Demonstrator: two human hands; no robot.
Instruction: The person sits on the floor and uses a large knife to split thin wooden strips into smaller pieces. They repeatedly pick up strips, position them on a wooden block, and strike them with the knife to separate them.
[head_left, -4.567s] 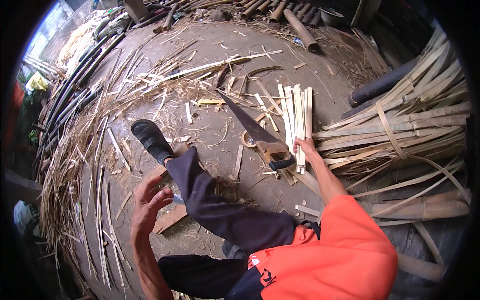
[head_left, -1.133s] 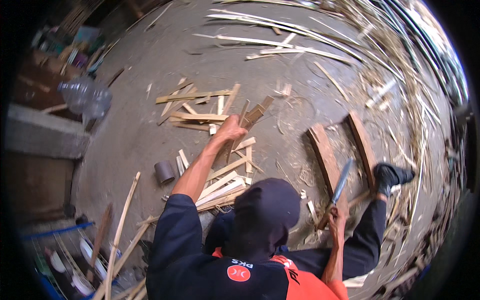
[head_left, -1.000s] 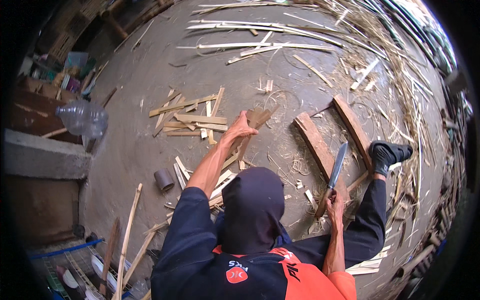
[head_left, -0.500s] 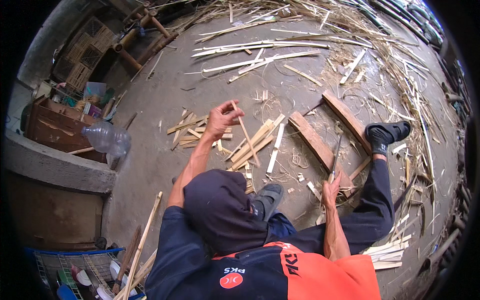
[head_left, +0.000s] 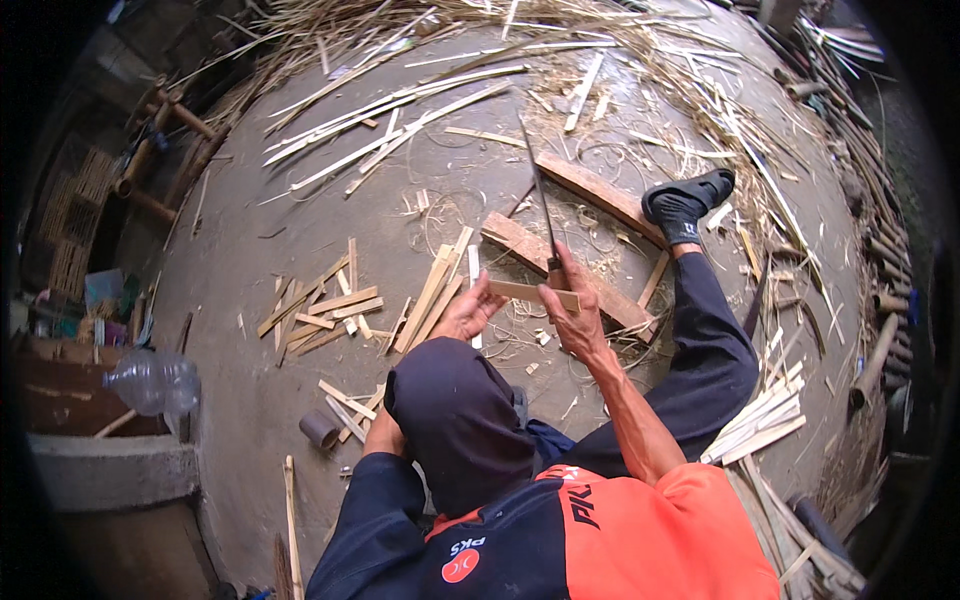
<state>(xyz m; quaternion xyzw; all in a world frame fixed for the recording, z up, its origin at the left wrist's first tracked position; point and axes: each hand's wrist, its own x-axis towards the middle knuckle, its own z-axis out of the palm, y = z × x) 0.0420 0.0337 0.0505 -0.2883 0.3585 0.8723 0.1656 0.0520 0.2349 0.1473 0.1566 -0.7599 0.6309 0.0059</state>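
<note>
Over grey floor (head_left: 380,225), beside a reddish-brown rectangular wooden beam (head_left: 525,246), I see a long dark-bladed knife (head_left: 543,195) in the curled right hand (head_left: 577,318), whose thumb presses a thin, flat tan wooden strip (head_left: 520,292); the half-curled left hand (head_left: 468,310) pinches its other end. I judge it light, stiff: grip near the ends. The beam's edge crowds rightward; leftward offers more room.

The bare right hand (head_left: 578,308), fingers curled closed, tops a bare right forearm (head_left: 635,420) angled toward eleven o'clock; at its nine o'clock, the bare left hand (head_left: 466,316) seemingly pinches.
</note>
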